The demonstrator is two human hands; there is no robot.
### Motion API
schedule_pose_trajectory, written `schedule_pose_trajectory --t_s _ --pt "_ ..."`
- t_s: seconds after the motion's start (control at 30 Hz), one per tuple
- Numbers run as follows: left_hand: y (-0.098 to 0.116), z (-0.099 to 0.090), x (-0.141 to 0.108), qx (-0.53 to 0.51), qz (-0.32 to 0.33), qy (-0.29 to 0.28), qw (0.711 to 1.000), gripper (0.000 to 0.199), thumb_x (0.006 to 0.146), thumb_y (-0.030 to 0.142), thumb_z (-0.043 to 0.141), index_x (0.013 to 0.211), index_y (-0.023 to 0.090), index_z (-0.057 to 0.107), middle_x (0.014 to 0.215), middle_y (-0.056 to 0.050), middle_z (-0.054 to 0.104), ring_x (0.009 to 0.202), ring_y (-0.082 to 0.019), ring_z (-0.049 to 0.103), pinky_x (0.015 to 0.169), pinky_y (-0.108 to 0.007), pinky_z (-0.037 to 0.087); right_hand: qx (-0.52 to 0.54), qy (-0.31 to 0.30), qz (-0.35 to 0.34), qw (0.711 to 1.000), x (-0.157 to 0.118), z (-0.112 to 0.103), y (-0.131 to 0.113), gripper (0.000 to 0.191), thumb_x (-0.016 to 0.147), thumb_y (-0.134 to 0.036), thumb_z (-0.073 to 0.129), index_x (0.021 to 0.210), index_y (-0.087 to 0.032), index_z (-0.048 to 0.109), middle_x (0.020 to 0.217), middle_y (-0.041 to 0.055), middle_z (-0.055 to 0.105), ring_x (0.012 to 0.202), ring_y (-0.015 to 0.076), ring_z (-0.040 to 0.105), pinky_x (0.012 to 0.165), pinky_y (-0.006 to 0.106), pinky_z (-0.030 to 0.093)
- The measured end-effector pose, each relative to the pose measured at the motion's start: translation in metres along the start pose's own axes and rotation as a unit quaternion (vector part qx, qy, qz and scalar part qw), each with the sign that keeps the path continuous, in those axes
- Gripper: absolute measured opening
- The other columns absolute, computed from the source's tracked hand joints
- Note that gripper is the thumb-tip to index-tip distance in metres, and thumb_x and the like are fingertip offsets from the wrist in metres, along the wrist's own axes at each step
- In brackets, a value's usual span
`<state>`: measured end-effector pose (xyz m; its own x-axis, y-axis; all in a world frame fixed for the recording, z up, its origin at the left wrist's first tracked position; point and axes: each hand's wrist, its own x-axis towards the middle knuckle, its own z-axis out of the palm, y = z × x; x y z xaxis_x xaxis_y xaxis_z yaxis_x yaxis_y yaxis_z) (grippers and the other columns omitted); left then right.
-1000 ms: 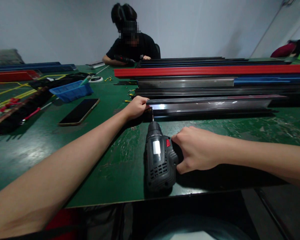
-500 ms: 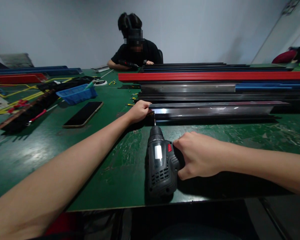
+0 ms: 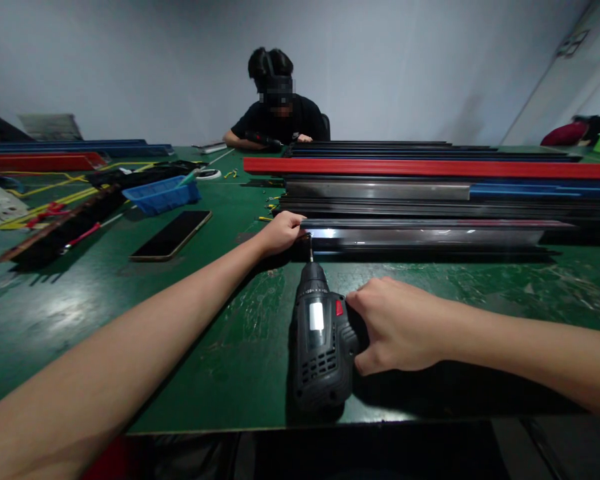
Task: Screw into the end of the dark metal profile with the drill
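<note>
My left hand (image 3: 281, 232) grips the left end of a long metal profile (image 3: 425, 236), which lies crosswise on the green table (image 3: 220, 373). A black and grey power drill (image 3: 320, 347) lies on its side in front of it, with its bit pointing away from me. The bit's tip meets the profile's left end, close to my left fingers; the exact contact is too small to tell. Around the drill's handle, on its right side, my right hand (image 3: 400, 325) is closed.
Behind the profile lie more dark profiles (image 3: 360, 205) and a long red one (image 3: 430, 167). A phone (image 3: 173, 235), a blue basket (image 3: 164, 195) and yellow strips stand left. Across the table a person (image 3: 280, 113) leans over a drill.
The whole view has shifted, so the table and things on it appear slightly lower. Both hands keep their hold, and the drill stays at the profile's left end.
</note>
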<state>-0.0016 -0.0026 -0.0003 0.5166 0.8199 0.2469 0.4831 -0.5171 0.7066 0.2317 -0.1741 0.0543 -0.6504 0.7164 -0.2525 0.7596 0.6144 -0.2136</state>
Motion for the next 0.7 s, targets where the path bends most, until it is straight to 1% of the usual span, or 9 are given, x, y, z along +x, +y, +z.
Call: schedule_pose_trajectory --t_s 0.13,0.33,0.5,0.7 --pt "0.002 -0.0004 -0.0004 -0.002 0.005 0.002 1.0 0.029 0.071 0.041 0.057 0.055 0.018 0.051 0.058 0.002 0.046 0.058 -0.011 0.04 0.056 -0.025 0.033 -0.002 0.005 -0.002 1.0 0.0001 0.0007 0.0004 0.047 0.071 -0.056 0.075 0.087 -0.012 0.077 0.072 0.0111 0.073 0.057 0.0204 0.061 0.047 0.031 0.028" --pt "0.0031 -0.001 -0.0013 0.003 0.003 -0.003 1.0 0.027 0.071 0.039 0.057 0.055 0.017 0.052 0.058 0.001 0.047 0.058 -0.011 0.04 0.055 -0.025 0.032 -0.006 0.004 -0.002 1.0 -0.0002 0.0009 0.0001 0.048 0.071 -0.058 0.074 0.085 -0.012 0.077 0.071 0.0109 0.073 0.056 0.02 0.06 0.046 0.031 0.026" --pt "0.0023 -0.001 -0.0017 -0.002 -0.006 -0.003 1.0 0.026 0.072 0.038 0.058 0.056 0.018 0.05 0.058 0.002 0.045 0.057 -0.011 0.039 0.056 -0.025 0.033 -0.006 0.006 -0.001 1.0 -0.0002 0.0011 0.0001 0.049 0.071 -0.057 0.074 0.088 -0.011 0.078 0.073 0.0126 0.074 0.057 0.0208 0.061 0.047 0.031 0.028" --pt "-0.0016 -0.0005 0.0 0.001 0.01 -0.009 1.0 0.024 0.071 0.036 0.056 0.057 0.018 0.051 0.059 0.001 0.048 0.059 -0.012 0.041 0.056 -0.025 0.033 -0.01 0.013 -0.009 1.0 -0.0005 0.0025 0.0015 0.046 0.071 -0.056 0.074 0.082 -0.012 0.076 0.068 0.0101 0.071 0.054 0.019 0.057 0.045 0.031 0.026"
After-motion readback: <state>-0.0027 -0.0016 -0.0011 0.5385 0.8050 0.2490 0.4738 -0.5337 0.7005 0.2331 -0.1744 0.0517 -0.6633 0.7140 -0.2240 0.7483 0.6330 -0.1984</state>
